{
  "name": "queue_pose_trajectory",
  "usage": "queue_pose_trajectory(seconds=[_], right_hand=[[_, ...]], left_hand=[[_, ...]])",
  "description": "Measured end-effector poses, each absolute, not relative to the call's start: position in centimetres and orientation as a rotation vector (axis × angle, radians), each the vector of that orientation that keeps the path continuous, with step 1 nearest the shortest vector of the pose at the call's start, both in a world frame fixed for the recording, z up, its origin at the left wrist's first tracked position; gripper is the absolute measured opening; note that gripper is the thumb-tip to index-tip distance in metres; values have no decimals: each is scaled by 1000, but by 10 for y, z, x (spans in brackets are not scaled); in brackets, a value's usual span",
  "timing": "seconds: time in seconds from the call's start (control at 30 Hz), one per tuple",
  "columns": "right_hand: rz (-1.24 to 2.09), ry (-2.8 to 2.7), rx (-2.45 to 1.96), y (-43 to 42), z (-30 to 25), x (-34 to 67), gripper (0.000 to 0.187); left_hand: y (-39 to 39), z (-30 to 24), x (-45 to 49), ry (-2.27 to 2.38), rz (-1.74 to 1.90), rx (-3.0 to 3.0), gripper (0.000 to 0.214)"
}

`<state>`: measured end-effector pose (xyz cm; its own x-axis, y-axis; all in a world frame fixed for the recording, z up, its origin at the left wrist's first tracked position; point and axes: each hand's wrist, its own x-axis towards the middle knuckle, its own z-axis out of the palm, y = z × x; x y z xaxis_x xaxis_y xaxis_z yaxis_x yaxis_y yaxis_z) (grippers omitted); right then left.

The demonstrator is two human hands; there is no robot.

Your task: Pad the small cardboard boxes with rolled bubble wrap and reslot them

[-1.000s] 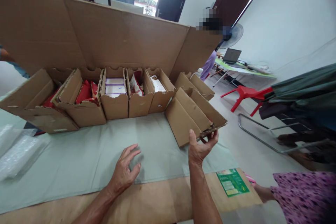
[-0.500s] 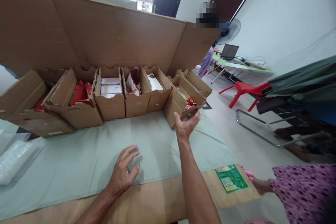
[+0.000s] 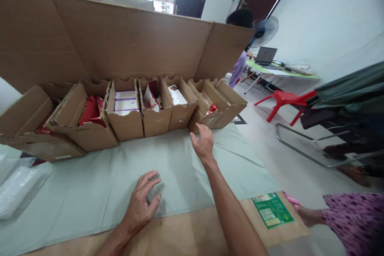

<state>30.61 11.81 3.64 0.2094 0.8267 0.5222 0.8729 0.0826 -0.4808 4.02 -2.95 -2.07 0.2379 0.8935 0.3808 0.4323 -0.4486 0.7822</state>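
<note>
My left hand [image 3: 144,199] is held over the light green cloth [image 3: 99,184] near the table's front edge, fingers apart and nothing in it. My right hand [image 3: 204,142] is just in front of a cardboard box [image 3: 207,122] with red shiny packets [image 3: 212,108] inside. Its fingers are loosely bent and spread; whether the tips touch the box, I cannot tell. That box now stands in line with the other open-topped boxes. To its left is a box [image 3: 182,117] with a white pack [image 3: 177,95]; to its right, another cardboard box [image 3: 231,116].
Further left are boxes with white purple-edged packs [image 3: 126,106] and red packets [image 3: 90,110]. A tall cardboard panel [image 3: 135,44] stands behind. Clear plastic packaging [image 3: 18,188] lies at left, a green printed sheet [image 3: 272,211] at the front right. A red stool [image 3: 282,102] stands beyond.
The box with red shiny packets has gone back from a tilted, pulled-forward position into the row. My right hand has let go of its front edge and drawn back. My left hand hardly moved.
</note>
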Motion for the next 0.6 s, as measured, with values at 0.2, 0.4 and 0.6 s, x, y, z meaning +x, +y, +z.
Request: queue_pose_trajectory(seconds=[0.2,0.4,0.6], right_hand=[[-15,-1673,-1666,132,48,317,32],[48,-1757,-1630,134,97,296,50],[30,-1978,-2001,176,141,261,43]], left_hand=[[-30,-22,42,1208,1169,1996,35],[-30,-24,42,1191,1143,1986,38],[-30,-27,43,1209,1141,1982,39]])
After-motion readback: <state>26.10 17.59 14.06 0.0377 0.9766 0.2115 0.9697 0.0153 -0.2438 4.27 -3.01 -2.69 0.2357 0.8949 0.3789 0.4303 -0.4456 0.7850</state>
